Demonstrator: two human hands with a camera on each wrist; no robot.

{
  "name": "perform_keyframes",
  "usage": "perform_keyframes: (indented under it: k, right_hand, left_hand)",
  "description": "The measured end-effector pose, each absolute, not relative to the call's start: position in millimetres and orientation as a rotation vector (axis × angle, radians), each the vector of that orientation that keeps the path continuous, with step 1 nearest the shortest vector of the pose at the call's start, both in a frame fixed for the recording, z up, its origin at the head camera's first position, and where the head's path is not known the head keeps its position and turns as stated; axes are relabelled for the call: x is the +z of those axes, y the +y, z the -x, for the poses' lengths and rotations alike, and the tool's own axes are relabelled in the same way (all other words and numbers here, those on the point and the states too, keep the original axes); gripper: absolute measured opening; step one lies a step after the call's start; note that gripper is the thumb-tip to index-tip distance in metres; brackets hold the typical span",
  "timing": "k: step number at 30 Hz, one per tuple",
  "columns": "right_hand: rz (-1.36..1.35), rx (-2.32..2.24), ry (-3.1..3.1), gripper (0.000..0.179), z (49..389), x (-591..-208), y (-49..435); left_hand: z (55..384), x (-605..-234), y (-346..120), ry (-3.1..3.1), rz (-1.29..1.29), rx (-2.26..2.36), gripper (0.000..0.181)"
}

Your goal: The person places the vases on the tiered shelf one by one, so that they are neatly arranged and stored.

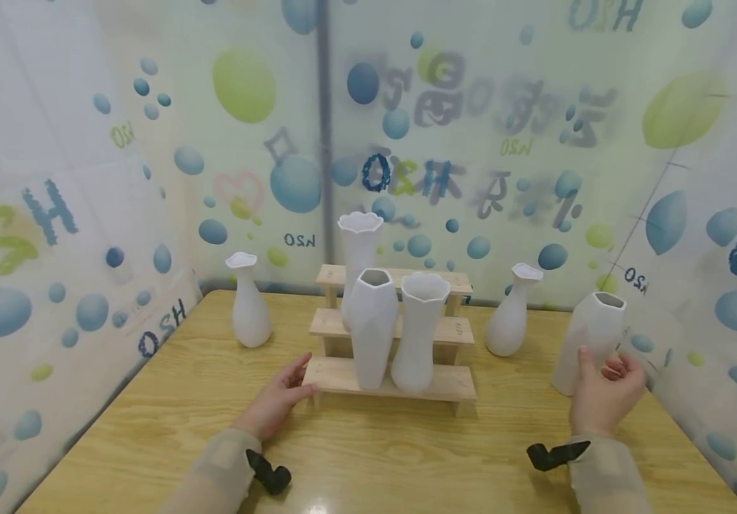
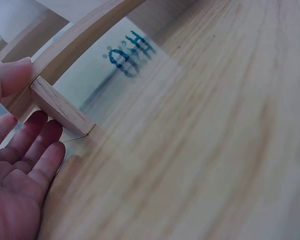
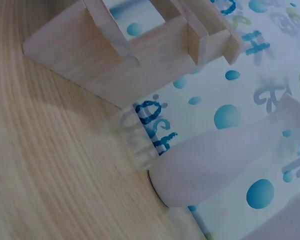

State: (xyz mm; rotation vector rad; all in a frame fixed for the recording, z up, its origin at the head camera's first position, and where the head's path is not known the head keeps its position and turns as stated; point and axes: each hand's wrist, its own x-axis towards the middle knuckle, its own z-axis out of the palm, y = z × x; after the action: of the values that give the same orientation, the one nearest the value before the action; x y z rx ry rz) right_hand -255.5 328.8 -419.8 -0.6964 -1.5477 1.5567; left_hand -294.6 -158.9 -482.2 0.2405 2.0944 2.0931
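Note:
My left hand (image 1: 278, 396) holds the left end of the lowest step of a three-step wooden stand (image 1: 455, 382). In the left wrist view, the thumb (image 2: 17, 77) lies on the step's edge and the fingers sit beside its leg (image 2: 62, 107). At the table's right side my right hand (image 1: 605, 403) grips a white faceted vase (image 1: 590, 328), thumb on its front and fingers bent at its right. On the lowest step stand another faceted vase (image 1: 371, 335) and a wavy-rimmed vase (image 1: 420, 335). A taller scalloped vase (image 1: 360, 246) rises from the middle step.
A narrow-necked white vase (image 1: 251, 307) stands left of the stand, and a similar one (image 1: 513, 314) stands between the stand and my right hand. The wood-grain table (image 1: 394, 457) meets patterned curtains (image 1: 503, 200) at its back and sides.

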Motion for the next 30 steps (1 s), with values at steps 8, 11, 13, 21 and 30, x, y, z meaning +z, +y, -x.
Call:
perform_keyframes:
  k: [8,11,13,21,30]
  right_hand:
    - [0.719,1.724,-1.797,0.097,263.3,-408.5,348.7]
    - [0.677,1.802,-1.852,0.098,267.9,-405.8,353.6]
    - [0.671,1.843,-1.856,0.097,270.0,-403.8,355.1]
    - [0.718,1.9,-1.819,0.102,279.8,-406.5,359.0]
    - [0.748,1.965,-1.744,0.105,295.0,-417.8,374.1]
  left_hand:
    - [292.6,-481.3,-157.6,2.079,-0.241,2.105,0.073]
    - [292.4,-481.4,-157.4,2.084,-0.23,2.102,0.073]
    - [292.5,-481.6,-157.4,2.089,-0.225,2.098,0.073]
    - [294.0,-482.2,-158.3,2.09,-0.232,2.1,0.073]
    - [295.2,-482.4,-158.7,2.097,-0.209,2.097,0.074]
